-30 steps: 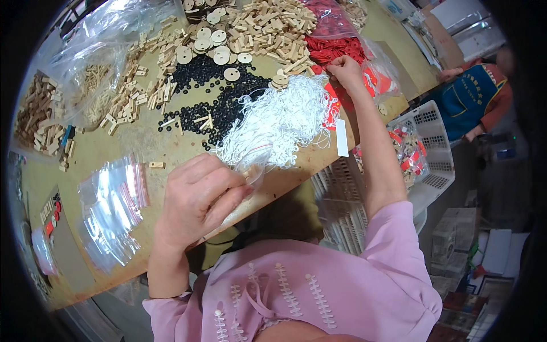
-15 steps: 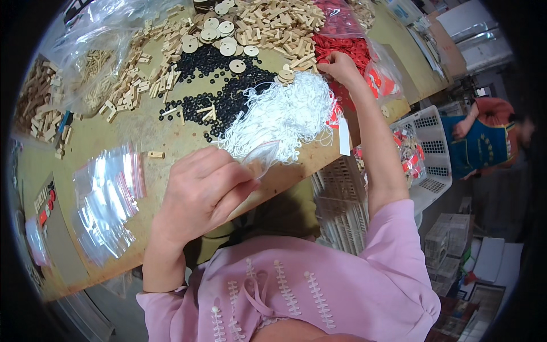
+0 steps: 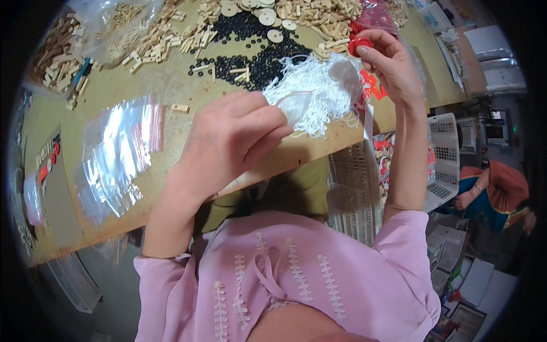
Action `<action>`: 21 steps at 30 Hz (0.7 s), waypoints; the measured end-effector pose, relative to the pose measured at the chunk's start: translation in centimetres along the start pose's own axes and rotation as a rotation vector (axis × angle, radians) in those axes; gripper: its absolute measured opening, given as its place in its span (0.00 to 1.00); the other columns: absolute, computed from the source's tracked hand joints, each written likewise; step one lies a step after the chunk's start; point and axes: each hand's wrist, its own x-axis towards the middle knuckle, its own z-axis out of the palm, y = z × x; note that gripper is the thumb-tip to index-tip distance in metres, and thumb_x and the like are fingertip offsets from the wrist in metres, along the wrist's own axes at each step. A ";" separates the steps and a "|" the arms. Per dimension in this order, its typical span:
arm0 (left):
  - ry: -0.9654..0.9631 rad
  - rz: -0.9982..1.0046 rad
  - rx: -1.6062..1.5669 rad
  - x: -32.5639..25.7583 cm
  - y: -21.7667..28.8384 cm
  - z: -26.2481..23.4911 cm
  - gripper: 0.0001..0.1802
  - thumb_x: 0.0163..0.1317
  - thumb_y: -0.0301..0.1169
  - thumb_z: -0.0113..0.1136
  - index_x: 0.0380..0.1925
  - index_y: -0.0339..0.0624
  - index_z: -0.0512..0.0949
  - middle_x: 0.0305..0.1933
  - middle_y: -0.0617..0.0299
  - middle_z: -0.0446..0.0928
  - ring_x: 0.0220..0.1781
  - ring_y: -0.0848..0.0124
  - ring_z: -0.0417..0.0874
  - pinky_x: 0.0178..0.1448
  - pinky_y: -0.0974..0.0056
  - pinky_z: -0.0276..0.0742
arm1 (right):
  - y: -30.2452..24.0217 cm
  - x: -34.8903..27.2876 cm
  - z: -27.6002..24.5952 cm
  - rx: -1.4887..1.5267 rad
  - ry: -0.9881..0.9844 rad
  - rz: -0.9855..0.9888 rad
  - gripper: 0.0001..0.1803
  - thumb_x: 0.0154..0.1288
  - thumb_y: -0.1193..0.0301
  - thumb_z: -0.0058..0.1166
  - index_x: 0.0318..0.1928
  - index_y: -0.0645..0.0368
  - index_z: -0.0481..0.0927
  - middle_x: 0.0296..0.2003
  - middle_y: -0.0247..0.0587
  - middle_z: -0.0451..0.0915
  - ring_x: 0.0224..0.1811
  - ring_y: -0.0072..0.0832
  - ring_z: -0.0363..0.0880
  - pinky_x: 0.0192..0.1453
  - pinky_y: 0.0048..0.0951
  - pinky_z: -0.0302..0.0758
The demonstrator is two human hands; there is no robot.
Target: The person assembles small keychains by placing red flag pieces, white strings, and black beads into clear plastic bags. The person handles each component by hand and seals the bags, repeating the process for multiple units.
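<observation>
My left hand [image 3: 236, 128] is closed over the edge of a small clear zip bag [image 3: 296, 106], above the near side of a heap of white strings [image 3: 327, 85]. What the bag contains is hard to make out. Farther right, my right hand [image 3: 399, 68] pinches a round red piece [image 3: 359, 45] between thumb and fingers, lifted in front of the red heap [image 3: 379, 16]. Small black rings [image 3: 256, 65] are spread behind the strings. Round wooden discs [image 3: 268, 17] lie beyond them, beside many small wooden blocks [image 3: 319, 18].
Flat empty zip bags [image 3: 122, 148] are stacked at the left of the table [image 3: 154, 80]. A board with sample pieces [image 3: 54, 151] lies at far left. A white basket [image 3: 444, 154] of packed bags stands right of the table, near a person in a blue apron [image 3: 484, 199].
My right hand has come up from the red heap with a round red piece in its fingers. My left hand still grips the bag. The view has shifted, and the other person has bent lower.
</observation>
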 end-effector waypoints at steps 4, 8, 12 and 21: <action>0.041 0.026 0.043 -0.2 0.1 0.1 0.08 0.59 0.29 0.69 0.27 0.43 0.79 0.26 0.58 0.72 0.30 0.59 0.78 0.33 0.56 0.74 | -5.7 -4.7 8.3 -0.031 -0.242 -0.048 0.13 0.69 0.78 0.64 0.53 0.61 0.82 0.41 0.30 0.83 0.36 0.12 0.78 0.40 0.17 0.76; 0.003 0.054 0.067 -0.2 0.1 0.2 0.06 0.60 0.28 0.71 0.31 0.40 0.82 0.29 0.56 0.76 0.32 0.58 0.80 0.36 0.57 0.76 | -5.4 -5.6 10.5 -0.378 -0.288 -0.165 0.11 0.69 0.76 0.66 0.50 0.63 0.83 0.41 0.30 0.82 0.35 0.14 0.79 0.39 0.18 0.77; 0.005 0.080 0.077 0.4 0.6 0.6 0.07 0.59 0.30 0.72 0.30 0.42 0.82 0.28 0.58 0.76 0.31 0.58 0.80 0.36 0.57 0.76 | -4.4 -6.4 10.8 -0.525 -0.216 -0.362 0.11 0.66 0.76 0.66 0.48 0.60 0.84 0.38 0.36 0.82 0.33 0.21 0.80 0.36 0.24 0.77; -0.016 0.035 0.063 0.5 1.4 0.4 0.06 0.57 0.27 0.74 0.31 0.41 0.85 0.28 0.58 0.79 0.29 0.61 0.80 0.34 0.59 0.74 | -3.7 -9.0 10.3 -0.463 -0.082 -0.469 0.12 0.65 0.80 0.63 0.49 0.58 0.85 0.44 0.39 0.83 0.42 0.30 0.83 0.44 0.30 0.81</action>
